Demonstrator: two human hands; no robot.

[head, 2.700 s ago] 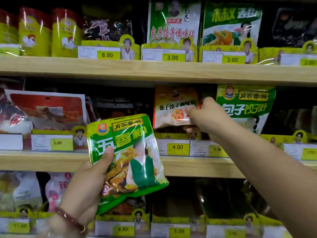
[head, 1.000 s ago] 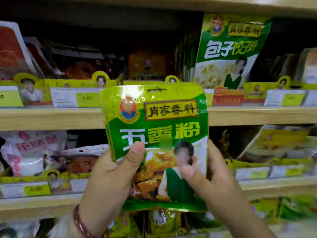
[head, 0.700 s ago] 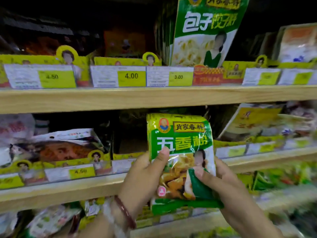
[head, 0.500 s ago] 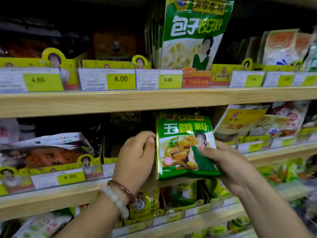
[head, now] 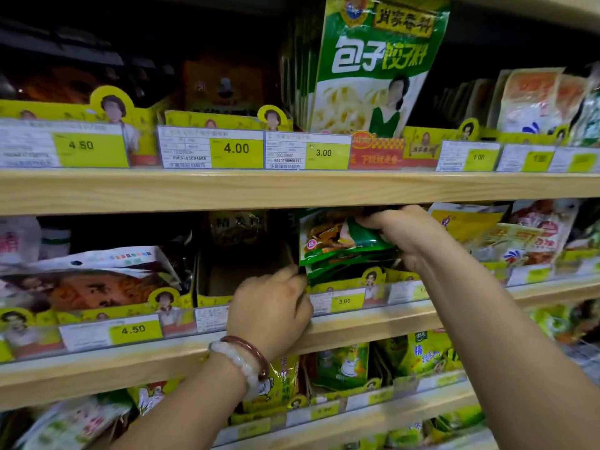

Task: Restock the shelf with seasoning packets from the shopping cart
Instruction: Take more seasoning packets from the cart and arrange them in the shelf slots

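The right hand point(head: 402, 235), right of the frame's centre, had its fingers curled over the top right corner of a green glossy plastic seasoning packet point(head: 337, 241) and gripped it. The packet stood just under the upper wooden shelf board point(head: 194, 190), with its top edge hidden behind that board. Its lower part sat in a yellow cardboard display tray point(head: 367, 280) on the middle wooden shelf point(head: 373, 323), in front of other dark green packets point(head: 344, 269). The left hand point(head: 269, 306), below the centre, showed its back to the camera; its fingertips were bent toward the lower left corner of the packet stack, but I could not tell if they pinched it or only touched it. On the left wrist there were a pale white bead bracelet point(head: 237, 362) and a dark red bangle point(head: 253, 349). Left of the hand, an open cardboard slot point(head: 233, 274) looked dark inside. A yellow price tag showing 3.00 point(head: 344, 301) was just right of the left hand. In the upper centre, a large green and white seasoning pouch point(head: 376, 66) stood on the upper shelf, above price tags showing 4.00 point(head: 236, 148) and 3.00 point(head: 323, 153). At the lower left, a tag point(head: 133, 329) showed 4.50.
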